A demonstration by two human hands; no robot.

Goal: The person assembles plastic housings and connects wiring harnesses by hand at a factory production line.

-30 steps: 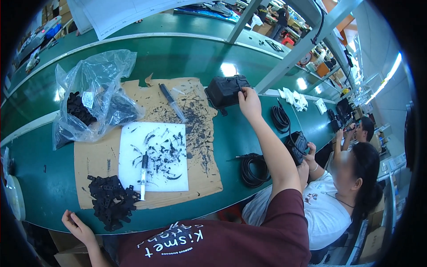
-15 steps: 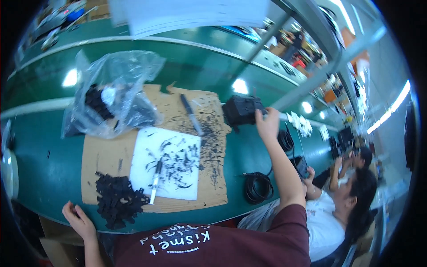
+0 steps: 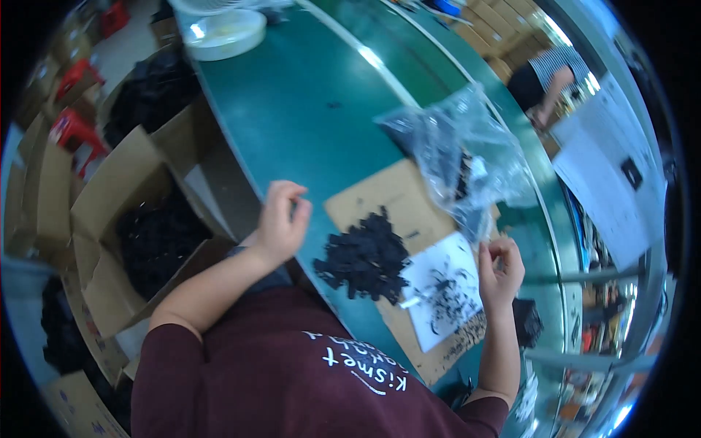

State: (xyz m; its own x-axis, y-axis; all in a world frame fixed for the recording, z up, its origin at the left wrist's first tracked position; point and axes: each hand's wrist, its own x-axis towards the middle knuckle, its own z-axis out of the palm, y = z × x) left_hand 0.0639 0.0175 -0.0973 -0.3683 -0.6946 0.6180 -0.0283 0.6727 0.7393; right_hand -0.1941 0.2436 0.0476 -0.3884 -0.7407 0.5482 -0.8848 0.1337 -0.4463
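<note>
My left hand (image 3: 283,225) is raised at the table's near edge, thumb apart from loosely bent fingers, holding nothing visible. Left of the white board (image 3: 427,332) lies a heap of small black strips (image 3: 365,255). My right hand (image 3: 502,274) hovers by the board's right side, its thumb and index finger curled together; whatever may be between them is too small to see. Beyond it, a clear plastic bag (image 3: 438,146) with black pieces inside rests partly on the brown cardboard sheet (image 3: 387,191). Black scraps cover the board, and a white stick-like tool (image 3: 410,301) lies at its left edge.
An open carton (image 3: 109,186) of black material stands on the floor to my left, near red stools (image 3: 73,135). A pale round tub (image 3: 232,45) sits on the green table (image 3: 292,109). A black block (image 3: 527,321) lies beyond my right forearm. Another person (image 3: 553,73) bends over at the far side.
The view has swung left, bringing the floor cartons into sight. My right hand has left the black block and come back beside the white board. My left hand has risen from the table edge.
</note>
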